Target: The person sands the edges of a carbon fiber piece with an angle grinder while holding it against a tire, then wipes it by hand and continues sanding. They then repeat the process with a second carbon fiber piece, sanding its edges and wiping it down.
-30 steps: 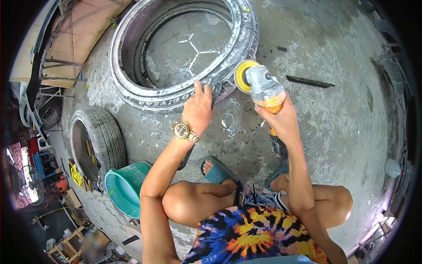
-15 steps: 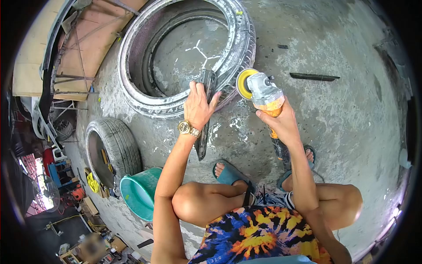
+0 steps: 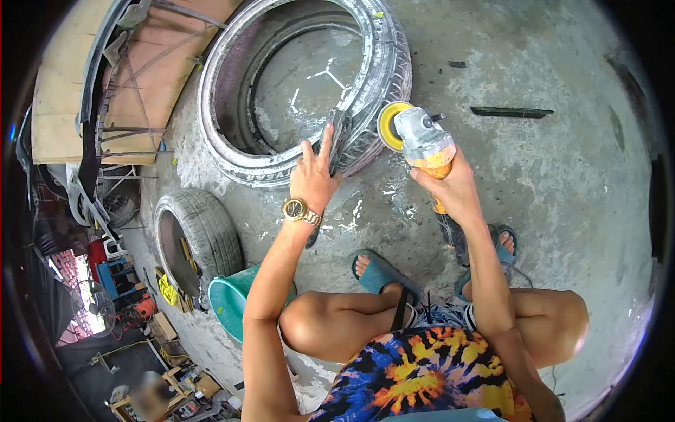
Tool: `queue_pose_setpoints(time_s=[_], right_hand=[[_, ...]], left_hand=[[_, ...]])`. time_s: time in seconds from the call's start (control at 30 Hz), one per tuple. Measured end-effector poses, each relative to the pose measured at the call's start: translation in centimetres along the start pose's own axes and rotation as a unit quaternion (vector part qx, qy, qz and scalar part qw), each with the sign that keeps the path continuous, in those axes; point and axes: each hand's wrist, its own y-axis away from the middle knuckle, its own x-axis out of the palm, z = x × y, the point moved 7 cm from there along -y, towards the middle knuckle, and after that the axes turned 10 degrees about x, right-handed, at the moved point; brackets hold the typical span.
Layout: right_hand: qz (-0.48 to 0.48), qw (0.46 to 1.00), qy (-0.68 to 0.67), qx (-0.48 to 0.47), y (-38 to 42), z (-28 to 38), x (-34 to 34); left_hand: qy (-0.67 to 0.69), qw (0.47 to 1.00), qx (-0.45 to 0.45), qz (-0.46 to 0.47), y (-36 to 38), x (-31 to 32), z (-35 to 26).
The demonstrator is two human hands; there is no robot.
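My right hand (image 3: 451, 186) is wrapped round the orange and grey body of an angle grinder (image 3: 430, 144), whose yellow disc (image 3: 391, 126) is beside the tread of a big whitish tire (image 3: 281, 172). My left hand (image 3: 315, 179), with a gold watch (image 3: 295, 209) on its wrist, lies on a long dark strip (image 3: 340, 137) that rests across the tire's near edge. Its index finger points forward along the strip; the other fingers are partly bent. The strip's lower end shows below the hand.
A second tire (image 3: 211, 232) stands at the left, beside a green basin (image 3: 235, 299). A black strip (image 3: 512, 112) lies on the floor at the right. Tools and boxes fill the lower left. My sandalled feet are below the grinder.
My left hand has changed from spread fingers with the thumb out to a pointing index finger on the strip. The view has shifted slightly. My right hand still holds the grinder.
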Motion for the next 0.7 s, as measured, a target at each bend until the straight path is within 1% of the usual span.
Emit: queue_pose_setpoints(time_s=[0.07, 0.1, 0.13, 0.2, 0.23, 0.3, 0.37, 0.4, 0.5, 0.53, 0.6, 0.7], right_hand=[[0.003, 1.0, 0.002, -0.002, 0.0, 0.7, 0.0], [0.003, 1.0, -0.001, -0.001, -0.1, 0.7, 0.0], [0.003, 1.0, -0.004, -0.003, -0.1, 0.6, 0.1], [0.003, 1.0, -0.008, -0.003, -0.1, 0.3, 0.3], [0.003, 1.0, 0.007, -0.004, 0.0, 0.4, 0.5], [0.008, 1.0, 0.026, -0.005, 0.2, 0.6, 0.9], [0.002, 0.993, 0.115, -0.002, 0.4, 1.1, 1.2], [0.004, 0.993, 0.117, 0.0, 0.4, 1.2, 1.4], [0.02, 0.991, 0.134, -0.006, 0.5, 1.9, 2.5], [0.026, 0.987, 0.156, 0.001, 0.5, 2.1, 2.8], [0.031, 0.983, 0.18, 0.009, 0.5, 2.6, 3.4], [0.047, 0.979, 0.199, 0.019, 0.3, 3.0, 4.2]], left_hand=[[0.094, 0.994, -0.019, 0.05, 0.1, -0.6, 0.2], [0.081, 0.997, -0.003, -0.003, 0.5, -0.6, 0.2], [0.08, 0.997, 0.0, 0.001, 1.1, -0.4, -0.1], [0.182, 0.979, -0.06, 0.062, 2.5, 1.2, -0.2], [0.17, 0.983, -0.039, 0.052, 2.8, 1.2, -0.7], [0.17, 0.983, -0.049, 0.046, 3.1, 2.2, -0.9], [0.159, 0.985, -0.053, 0.029, 2.8, 3.3, -0.9], [0.161, 0.985, -0.055, 0.031, 2.8, 3.4, -0.9], [0.23, 0.972, -0.053, 0.009, 2.9, 3.2, -0.8], [0.23, 0.972, -0.055, 0.009, 2.9, 3.2, -0.7], [0.276, 0.959, -0.059, -0.006, 3.0, 3.4, -0.6], [0.299, 0.952, -0.058, -0.022, 3.0, 3.4, -0.7]])
